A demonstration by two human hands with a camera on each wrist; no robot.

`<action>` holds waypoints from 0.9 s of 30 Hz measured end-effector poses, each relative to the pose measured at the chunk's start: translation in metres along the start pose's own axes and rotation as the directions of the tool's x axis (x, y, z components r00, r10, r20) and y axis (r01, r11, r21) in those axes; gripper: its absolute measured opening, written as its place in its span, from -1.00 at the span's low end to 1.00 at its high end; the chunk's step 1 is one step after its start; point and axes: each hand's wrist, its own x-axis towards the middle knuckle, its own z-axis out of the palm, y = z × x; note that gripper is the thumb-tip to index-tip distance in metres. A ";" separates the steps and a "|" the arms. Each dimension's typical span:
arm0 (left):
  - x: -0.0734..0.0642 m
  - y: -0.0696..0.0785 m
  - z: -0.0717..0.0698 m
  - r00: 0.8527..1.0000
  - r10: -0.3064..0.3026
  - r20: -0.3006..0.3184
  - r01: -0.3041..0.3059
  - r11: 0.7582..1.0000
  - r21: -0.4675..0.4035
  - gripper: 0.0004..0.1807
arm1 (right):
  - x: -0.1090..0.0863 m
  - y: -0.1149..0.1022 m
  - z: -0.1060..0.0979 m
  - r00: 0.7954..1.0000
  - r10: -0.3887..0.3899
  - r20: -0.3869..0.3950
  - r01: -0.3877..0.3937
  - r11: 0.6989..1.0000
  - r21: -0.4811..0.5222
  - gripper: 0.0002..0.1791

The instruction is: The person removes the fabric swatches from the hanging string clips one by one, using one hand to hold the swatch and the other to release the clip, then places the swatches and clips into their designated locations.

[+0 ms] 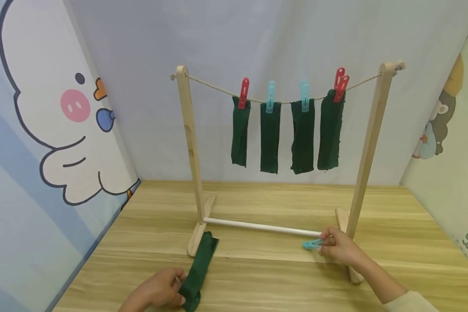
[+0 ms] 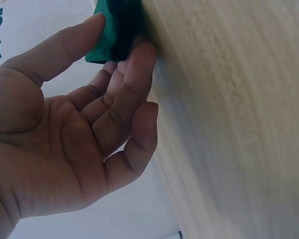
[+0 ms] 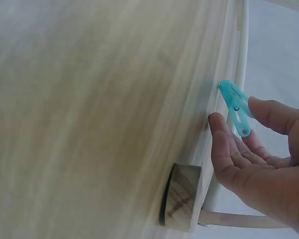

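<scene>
My left hand (image 1: 161, 287) pinches the near end of a dark green cloth strip (image 1: 199, 269), which lies on the table by the rack's left foot. In the left wrist view, the thumb and fingers meet on the green cloth (image 2: 100, 42). Over by the rack's right post, my right hand (image 1: 340, 246) holds a light blue clothespin (image 1: 311, 244) just above the table. The right wrist view shows that clothespin (image 3: 235, 107) between thumb and fingers. Several green cloth strips (image 1: 270, 138) hang from the rope (image 1: 214, 88), clipped by red clothespins (image 1: 243, 93) and light blue ones (image 1: 305, 95).
A wooden rack with a left post (image 1: 192, 151) and a right post (image 1: 368, 151) stands on the wood-grain table (image 1: 265, 281). A white rod (image 1: 257, 226) joins its feet low down. Cloth walls with cartoon prints (image 1: 43, 95) enclose the back and sides.
</scene>
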 end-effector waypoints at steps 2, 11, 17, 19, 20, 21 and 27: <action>-0.001 0.001 0.000 0.999 -0.035 -0.011 0.035 0.999 -0.018 -0.71 | 0.000 0.001 0.002 1.000 0.010 -0.019 -0.010 0.999 -0.030 -0.60; -0.002 0.002 0.000 0.998 -0.054 -0.012 0.054 0.997 -0.050 -0.72 | 0.001 0.009 0.006 0.999 0.001 0.034 0.003 0.994 -0.110 -0.64; -0.004 0.003 0.001 1.000 -0.022 -0.014 0.020 0.996 -0.087 -0.71 | 0.004 0.010 0.006 0.996 -0.027 0.086 0.040 0.987 -0.155 -0.64; -0.004 0.002 0.000 1.000 -0.028 -0.014 0.026 0.994 -0.108 -0.70 | 0.006 0.009 0.006 0.997 -0.030 0.078 0.042 0.985 -0.167 -0.65; -0.004 0.002 0.000 0.999 -0.030 -0.013 0.028 0.992 -0.121 -0.70 | 0.006 0.009 0.006 0.997 -0.025 0.069 0.037 0.985 -0.170 -0.65; -0.004 0.001 -0.001 0.999 -0.031 -0.015 0.029 0.992 -0.125 -0.70 | 0.007 0.009 0.006 0.998 -0.024 0.063 0.035 0.984 -0.175 -0.64; -0.005 -0.002 -0.006 0.997 -0.068 -0.039 0.064 0.994 -0.092 -0.71 | 0.004 0.012 0.009 0.999 0.020 0.029 -0.015 0.985 -0.169 -0.57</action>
